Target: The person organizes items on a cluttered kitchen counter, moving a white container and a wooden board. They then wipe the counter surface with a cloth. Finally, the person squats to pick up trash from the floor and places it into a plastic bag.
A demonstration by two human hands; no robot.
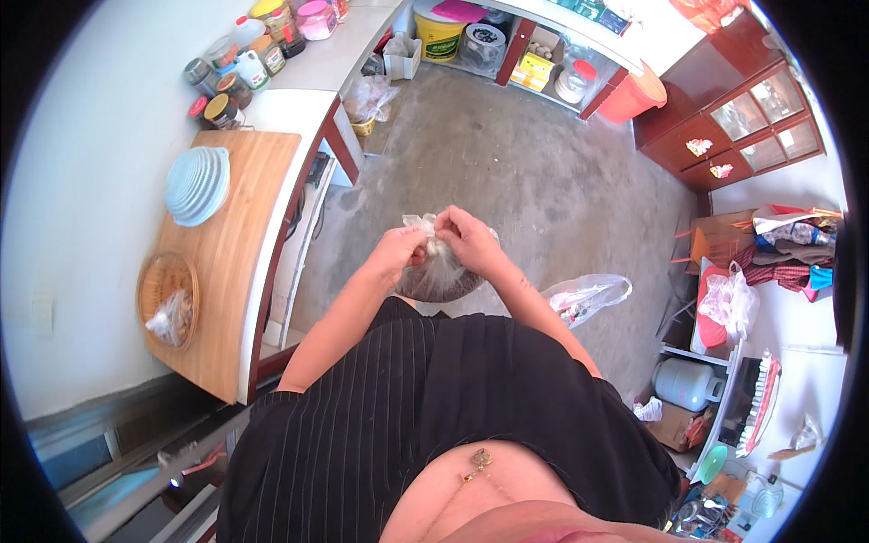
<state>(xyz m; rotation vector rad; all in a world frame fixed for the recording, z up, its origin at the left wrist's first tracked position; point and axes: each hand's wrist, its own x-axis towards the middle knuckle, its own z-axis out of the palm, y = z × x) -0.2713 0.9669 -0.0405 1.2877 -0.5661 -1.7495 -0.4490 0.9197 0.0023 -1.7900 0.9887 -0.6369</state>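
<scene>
A clear plastic bag (440,275) hangs in front of me above the floor, with something dark and bulky in its lower part. Its neck is gathered and looks knotted or twisted between my hands. My left hand (405,248) pinches the bag's neck from the left, fingers curled under. From the right, my right hand (468,239) grips the same gathered plastic with thumb and forefinger. What fills the bag cannot be made out, and my hands partly cover the knot.
On the left, a wooden board (248,197) bears blue plastic baskets (198,186) and a wicker basket (151,288). Jars (224,112) crowd the counter behind. Another plastic bag (589,297) lies at right on the concrete floor (502,163). A gas cylinder (682,383) stands farther right.
</scene>
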